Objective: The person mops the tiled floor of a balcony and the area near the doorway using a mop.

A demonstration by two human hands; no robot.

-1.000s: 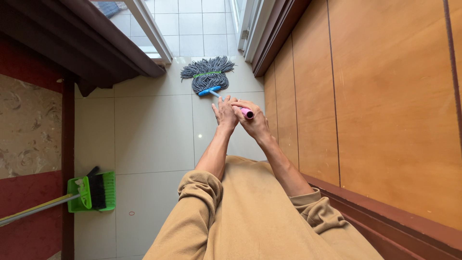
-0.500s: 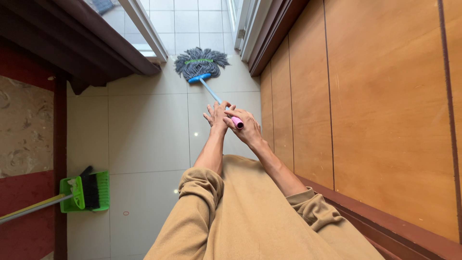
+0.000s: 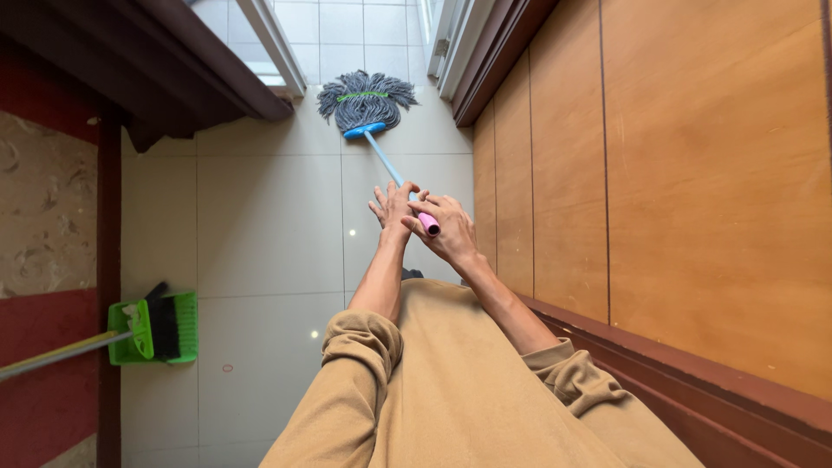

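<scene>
1. the right hand (image 3: pixel 451 232) is wrapped around the near end of the mop handle (image 3: pixel 386 162), fingers curled tight on it, with the pink end cap (image 3: pixel 430 224) poking out beside the knuckles.
2. the left hand (image 3: pixel 392 211) sits just beyond it on the same handle; its fingers look partly spread, and whether the palm is really clamping the handle cannot be told from here.
3. the two hands touch each other, left one slightly farther and to the left.
4. the light blue handle runs from the hands away to the far side, slanting a little left, down to a blue clamp (image 3: pixel 364 131).
5. the mop head (image 3: pixel 365 97), grey strands with a green band, lies spread on the pale tiled floor (image 3: pixel 260 225), at the far end just before a white door frame (image 3: pixel 276 43).
6. a wooden panelled wall (image 3: pixel 676 156) stands along the right, close beside the hands.
7. the tan sleeves (image 3: pixel 364 347) fill the near middle.
8. at the near left, well apart from the mop, a green dustpan (image 3: pixel 184 327) holds a black-bristled brush (image 3: pixel 162 329) with a long pale stick.
</scene>
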